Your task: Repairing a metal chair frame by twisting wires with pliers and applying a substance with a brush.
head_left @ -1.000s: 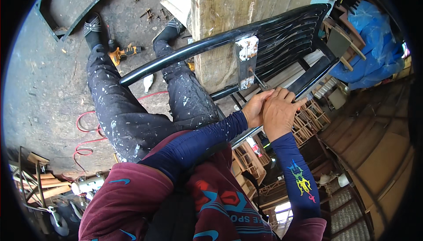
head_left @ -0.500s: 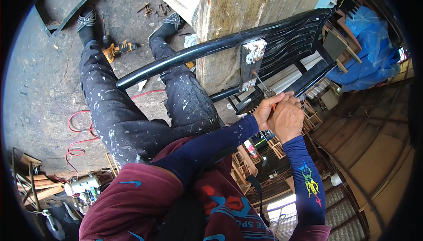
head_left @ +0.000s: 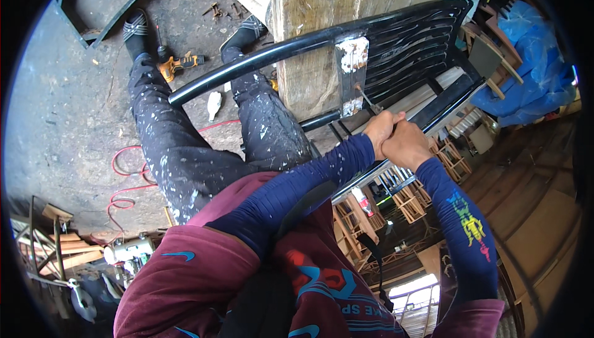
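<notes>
My left hand (head_left: pixel 378 129) and my right hand (head_left: pixel 405 146) are closed together over the handle end of a screwdriver (head_left: pixel 371 103); the handle is hidden by my fingers. Its shaft points up and left to a rusty fastener on a dark bracket with flaking white patches (head_left: pixel 353 59). The bracket spans the tubes of a black metal slatted frame (head_left: pixel 241 63), which lies against a worn wooden board (head_left: pixel 309 13). The frame's slatted part reaches to the upper right.
My legs stretch over the concrete floor, with a yellow drill (head_left: pixel 174 66), a white bottle (head_left: pixel 215 106), loose screws (head_left: pixel 216 10) and a red hose (head_left: pixel 124 202). A dark angled metal piece (head_left: pixel 93 35) lies upper left. Blue plastic sheeting (head_left: pixel 526 78) and wooden pieces are at the right.
My clasped hands have shifted slightly, with my right hand turning over the left and the right elbow moving outward. The view has moved slightly; the screwdriver stays at the bracket.
</notes>
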### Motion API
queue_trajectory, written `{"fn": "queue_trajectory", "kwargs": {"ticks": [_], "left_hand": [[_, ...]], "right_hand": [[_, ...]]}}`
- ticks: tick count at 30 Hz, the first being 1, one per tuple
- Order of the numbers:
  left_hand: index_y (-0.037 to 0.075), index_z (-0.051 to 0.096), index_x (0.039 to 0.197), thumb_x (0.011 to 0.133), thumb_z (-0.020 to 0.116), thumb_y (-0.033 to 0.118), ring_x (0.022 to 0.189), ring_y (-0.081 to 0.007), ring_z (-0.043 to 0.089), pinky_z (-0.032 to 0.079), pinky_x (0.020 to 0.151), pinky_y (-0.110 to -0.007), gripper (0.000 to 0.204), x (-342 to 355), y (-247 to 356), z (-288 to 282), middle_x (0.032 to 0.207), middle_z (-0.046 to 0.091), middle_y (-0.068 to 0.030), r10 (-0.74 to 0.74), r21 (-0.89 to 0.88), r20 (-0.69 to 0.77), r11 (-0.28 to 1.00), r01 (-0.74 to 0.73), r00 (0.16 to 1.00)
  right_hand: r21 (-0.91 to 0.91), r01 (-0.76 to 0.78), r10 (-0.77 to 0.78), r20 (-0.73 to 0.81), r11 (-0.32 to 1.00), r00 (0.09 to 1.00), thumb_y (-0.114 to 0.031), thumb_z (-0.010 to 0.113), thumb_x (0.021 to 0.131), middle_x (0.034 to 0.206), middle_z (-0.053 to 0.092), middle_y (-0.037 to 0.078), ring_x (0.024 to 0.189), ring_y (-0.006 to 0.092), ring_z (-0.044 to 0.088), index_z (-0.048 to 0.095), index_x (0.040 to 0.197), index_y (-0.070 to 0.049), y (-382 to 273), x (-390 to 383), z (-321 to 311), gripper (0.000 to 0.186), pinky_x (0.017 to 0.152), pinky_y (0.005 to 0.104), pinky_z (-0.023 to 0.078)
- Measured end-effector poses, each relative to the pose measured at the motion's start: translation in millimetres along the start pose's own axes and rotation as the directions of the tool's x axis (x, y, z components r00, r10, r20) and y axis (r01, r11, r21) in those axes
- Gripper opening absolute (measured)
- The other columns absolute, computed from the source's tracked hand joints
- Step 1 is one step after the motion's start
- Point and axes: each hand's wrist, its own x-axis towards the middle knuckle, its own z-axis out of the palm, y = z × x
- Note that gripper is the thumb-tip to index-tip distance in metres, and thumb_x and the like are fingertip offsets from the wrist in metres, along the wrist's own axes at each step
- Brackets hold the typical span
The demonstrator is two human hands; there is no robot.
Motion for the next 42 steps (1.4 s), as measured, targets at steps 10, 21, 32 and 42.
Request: {"fn": "queue_trajectory", "kwargs": {"ticks": [10, 21, 32, 42], "left_hand": [[0.006, 0.066, 0.106, 0.099, 0.03, 0.022, 0.096, -0.0337, 0.069, 0.054, 0.088, -0.05, 0.04, 2.8, 6.2, 26.2, 0.107, 0.072, -0.0158, 0.058, 0.322, -0.305, 0.946, 0.046, 0.951], [0.004, 0.069, 0.105, 0.1, 0.048, 0.024, 0.081, -0.0252, 0.071, 0.056, 0.071, -0.043, 0.029, 25.2, 25.8, -25.3, 0.098, 0.074, -0.0116, 0.532, 0.869, -0.494, 0.267, 0.417, 0.688], [0.0, 0.075, 0.098, 0.089, 0.063, 0.024, 0.096, -0.0353, 0.073, 0.059, 0.084, -0.038, 0.029, 14.0, 27.6, 26.9, 0.105, 0.074, -0.0193, 0.258, -0.046, -0.536, -0.96, 0.277, 0.804], [0.005, 0.076, 0.111, 0.092, 0.057, 0.027, 0.102, -0.0358, 0.072, 0.058, 0.087, -0.045, 0.035, 38.6, -6.1, 40.9, 0.111, 0.074, -0.0184, 0.561, -0.515, -0.795, -0.825, 0.232, 0.231]], "right_hand": [[0.479, 0.236, -0.367, 0.199, 0.845, 0.909, -0.029, 0.063, 0.082, 0.13, 0.064, 0.027, 0.123, 0.0377, 0.062, 0.065, 0.126, 0.003, 49.5, 39.6, 17.2, 0.054, 0.104, 0.0415, 0.049], [0.818, 0.04, -0.493, 0.306, 0.573, 0.814, -0.027, 0.058, 0.086, 0.072, 0.059, 0.008, 0.062, 0.0175, 0.056, 0.064, 0.086, -0.006, 73.1, 52.6, 53.2, 0.022, 0.055, 0.0356, 0.042], [0.962, -0.262, -0.818, 0.087, -0.08, 0.568, -0.011, 0.052, 0.076, 0.052, 0.043, 0.001, 0.039, 0.0115, 0.036, 0.047, 0.055, -0.011, 76.8, 67.2, 135.3, 0.022, 0.036, 0.0271, 0.026], [0.339, -0.739, -0.813, -0.278, -0.582, 0.512, -0.007, 0.056, 0.078, 0.056, 0.043, -0.002, 0.044, 0.007, 0.036, 0.051, 0.065, -0.011, 23.4, 30.7, 170.5, 0.014, 0.044, 0.0277, 0.031]]}}
